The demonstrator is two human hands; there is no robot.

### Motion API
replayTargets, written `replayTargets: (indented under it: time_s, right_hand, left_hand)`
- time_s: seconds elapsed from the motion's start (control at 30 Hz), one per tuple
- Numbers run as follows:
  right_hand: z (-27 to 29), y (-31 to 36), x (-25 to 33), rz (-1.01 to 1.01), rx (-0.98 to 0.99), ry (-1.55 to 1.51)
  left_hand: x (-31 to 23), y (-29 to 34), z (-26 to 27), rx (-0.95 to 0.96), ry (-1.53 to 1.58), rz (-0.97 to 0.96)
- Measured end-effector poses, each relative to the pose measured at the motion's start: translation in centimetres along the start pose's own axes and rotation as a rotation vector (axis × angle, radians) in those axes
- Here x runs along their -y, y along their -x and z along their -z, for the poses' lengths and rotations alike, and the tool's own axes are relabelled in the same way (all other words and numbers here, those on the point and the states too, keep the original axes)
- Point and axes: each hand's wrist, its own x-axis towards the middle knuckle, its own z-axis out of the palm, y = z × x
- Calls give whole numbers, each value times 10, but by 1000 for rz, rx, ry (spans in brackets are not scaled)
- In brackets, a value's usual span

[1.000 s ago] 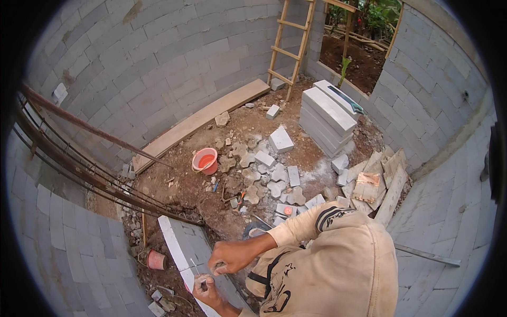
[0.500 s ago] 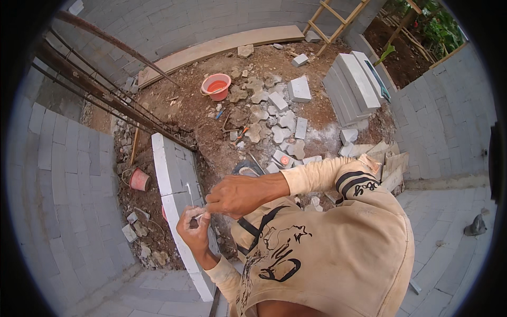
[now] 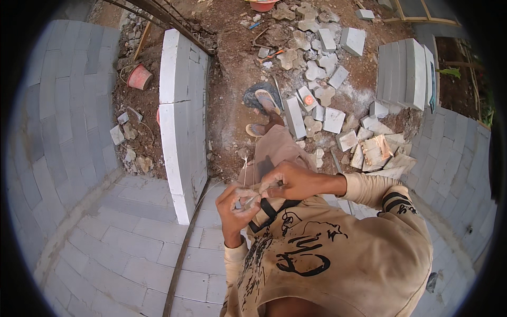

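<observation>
In front of my waist, both hands work close together on a thin white string [image 3: 244,170]. My left hand [image 3: 233,210] has its fingers curled and pinched at the string, with a small pale piece showing between them. Just to its right, my right hand [image 3: 289,180] pinches the string too, thumb and fingertips pressed together. Loose strands rise from between the hands over my trouser leg. What exactly sits between the fingertips is partly hidden. Left of my hands stands a low wall of light blocks [image 3: 176,127] with a white top.
A pink bucket [image 3: 139,77] lies beyond the low wall. Pavers [image 3: 313,70], loose blocks [image 3: 333,120] and broken boards [image 3: 377,150] cover the ground to the right. A block stack [image 3: 417,74] stands at the far right. A dark bar [image 3: 182,253] runs along the block surface nearby.
My view has tilted down and my body has turned. Both hands have drawn back from above the low wall to in front of my waist, still pinching the string.
</observation>
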Motion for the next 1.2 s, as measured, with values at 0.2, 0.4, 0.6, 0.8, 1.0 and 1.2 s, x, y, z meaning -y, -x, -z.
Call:
replayTargets:
  time_s: [0.2, 0.4, 0.6, 0.8, 1.0, 1.2]
  right_hand:
    - [5, 0, -8, 401, -65, 379]
    - [7, 7, -26, 710, -60, 891]
    - [7, 16, -30, 499, 24, 939]
    - [9, 15, -16, 573, -29, 905]
    - [12, 11, -14, 653, -130, 967]
    - [18, 9, -31, 665, -127, 1043]
  left_hand:
    - [-4, -5, 8, 84, -43, 121]
    - [1, 3, -7, 104, 388, 556]
    - [5, 3, -17, 110, 234, 410]
    - [-9, 2, -10, 44, -21, 164]
    - [-13, -9, -7, 28, -94, 97]
    - [8, -20, -16, 169, 127, 281]
